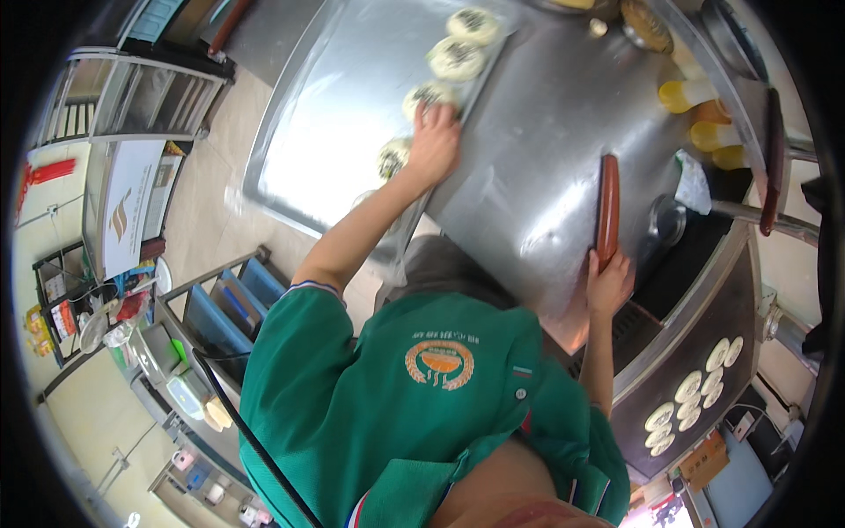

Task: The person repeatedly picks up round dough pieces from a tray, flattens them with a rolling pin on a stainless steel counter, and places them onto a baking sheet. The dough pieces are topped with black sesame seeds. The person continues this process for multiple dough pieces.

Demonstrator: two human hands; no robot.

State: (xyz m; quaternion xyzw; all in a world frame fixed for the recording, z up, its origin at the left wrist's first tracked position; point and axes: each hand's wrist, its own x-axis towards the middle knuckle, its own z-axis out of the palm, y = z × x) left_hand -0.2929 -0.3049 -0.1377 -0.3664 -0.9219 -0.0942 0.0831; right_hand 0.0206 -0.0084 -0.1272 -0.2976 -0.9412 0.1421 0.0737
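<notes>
My left hand [436, 142] reaches over the long edge of a shiny metal tray [304, 119]. Its fingertips touch the near edge of a round, flat filled dough piece [429, 98] with a dark speckled middle; whether they grip it is unclear. Similar rounds lie in a row along that edge: two farther off [457, 59], one by my left wrist [394, 157], and another partly behind my forearm. My right hand [610, 280] is closed around the near end of a reddish-brown rolling pin or handle [608, 204] above the steel worktop [515, 152].
Yellow-ended bottles [676, 98], a metal bowl [647, 26] and a crumpled white packet [693, 181] are at the worktop's right side. A dark griddle [709, 317] with several pale rounds stands at right. A rack of blue trays [218, 317] stands at lower left.
</notes>
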